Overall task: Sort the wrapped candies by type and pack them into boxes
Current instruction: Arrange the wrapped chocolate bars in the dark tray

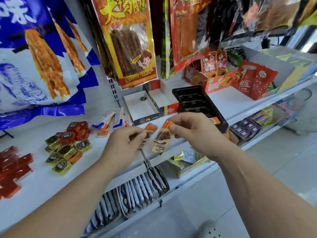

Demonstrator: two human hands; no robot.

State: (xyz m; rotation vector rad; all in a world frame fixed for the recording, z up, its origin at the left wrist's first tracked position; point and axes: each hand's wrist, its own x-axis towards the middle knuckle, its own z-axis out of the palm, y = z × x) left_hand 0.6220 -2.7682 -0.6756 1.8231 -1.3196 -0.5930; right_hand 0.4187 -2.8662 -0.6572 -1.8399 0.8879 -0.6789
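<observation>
Right hand (pixel 193 129) pinches the upper end of a hanging orange wrapped bar (pixel 159 141), black tray (pixel 192 100) just beyond it; left hand (pixel 124 143) grips a second bar (pixel 150 128).

I'm at a white metal shelf (pixel 231 107) unit, with a lower shelf (pixel 188 179) just below and a white back panel (pixel 101 93) behind. Hanging snack bags (pixel 130 40) crowd the top, pale tiled floor (pixel 283 160) on my right. Light is bright and even, strongest upper right.
</observation>
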